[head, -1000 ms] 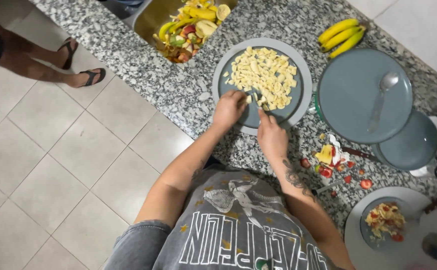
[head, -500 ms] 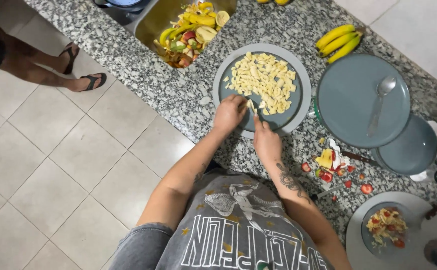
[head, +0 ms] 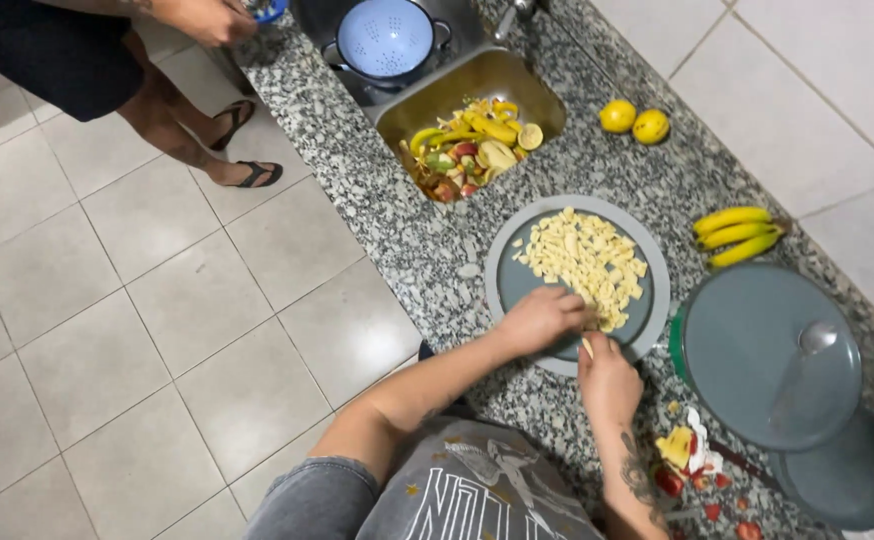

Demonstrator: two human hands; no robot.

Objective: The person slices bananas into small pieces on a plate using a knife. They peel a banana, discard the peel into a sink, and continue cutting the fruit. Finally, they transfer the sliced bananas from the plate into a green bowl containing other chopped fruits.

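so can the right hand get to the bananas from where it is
Probably yes. The right hand is at the near rim of the plate, and the bananas lie uncovered on the counter beyond it. Only the chopped fruit and the round lid lie near that path, both low.

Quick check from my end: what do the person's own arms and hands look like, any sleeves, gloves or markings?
Both arms are bare, with no sleeves and no gloves. The left hand shows no markings. The right hand leads to a forearm with a dark tattoo. The grey printed shirt ends above the arms.
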